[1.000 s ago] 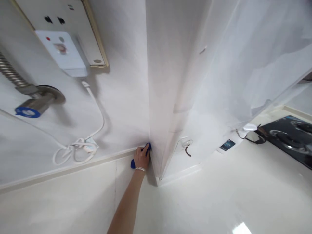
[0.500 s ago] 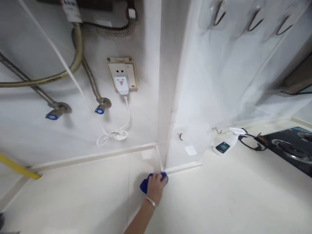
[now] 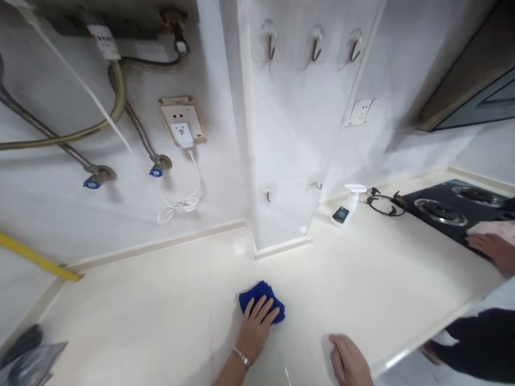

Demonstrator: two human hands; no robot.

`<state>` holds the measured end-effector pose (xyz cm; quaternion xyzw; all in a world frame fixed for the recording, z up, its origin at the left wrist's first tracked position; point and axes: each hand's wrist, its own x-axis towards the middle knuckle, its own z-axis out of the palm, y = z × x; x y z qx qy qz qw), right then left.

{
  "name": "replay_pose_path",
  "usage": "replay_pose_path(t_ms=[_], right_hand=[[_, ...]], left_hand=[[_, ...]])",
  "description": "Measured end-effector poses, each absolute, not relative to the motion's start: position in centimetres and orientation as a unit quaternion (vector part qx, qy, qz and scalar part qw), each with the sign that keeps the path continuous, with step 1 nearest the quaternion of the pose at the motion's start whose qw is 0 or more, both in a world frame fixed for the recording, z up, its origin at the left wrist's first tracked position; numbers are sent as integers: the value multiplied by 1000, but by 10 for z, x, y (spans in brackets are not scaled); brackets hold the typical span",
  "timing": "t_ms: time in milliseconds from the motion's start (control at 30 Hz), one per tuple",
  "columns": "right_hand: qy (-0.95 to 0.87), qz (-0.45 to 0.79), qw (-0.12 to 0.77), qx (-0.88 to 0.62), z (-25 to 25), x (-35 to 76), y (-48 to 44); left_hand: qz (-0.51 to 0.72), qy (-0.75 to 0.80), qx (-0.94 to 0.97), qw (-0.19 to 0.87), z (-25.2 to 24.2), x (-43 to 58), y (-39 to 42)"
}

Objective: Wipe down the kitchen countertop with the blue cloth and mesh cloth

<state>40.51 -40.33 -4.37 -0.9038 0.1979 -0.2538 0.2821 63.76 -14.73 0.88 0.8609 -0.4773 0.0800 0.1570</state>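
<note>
Left hand [image 3: 255, 338] pressing down on the blue microfiber cloth [image 3: 263, 300]!
Fingers spread over it on the cream countertop [image 3: 386, 279], near the wall corner; right hand [image 3: 348, 360] open, resting on the counter edge-side, holding nothing, with a spray bottle [image 3: 346, 206] well ahead.

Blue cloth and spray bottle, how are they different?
The blue cloth is soft and crumpled, but the spray bottle is stiff and mostly white. The cloth lies under the left hand, while no hand touches the bottle. The cloth is near the person; the bottle is back by the wall. Both rest on the pale counter.
</note>
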Motion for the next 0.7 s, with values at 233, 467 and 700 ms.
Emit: replay_pose_path(t_ms=[233,467,700], right_hand=[[148,-254,259,-920,-33,408,-401],[210,-209,352,-888,-17,450,-375],[120,-177,422,-881,-4,540,-311]], left_hand=[[77,-390,902,169,-6,635,-140],[75,-472,858,188,11,636,-119],[61,-432,872,222,28,596,-61]])
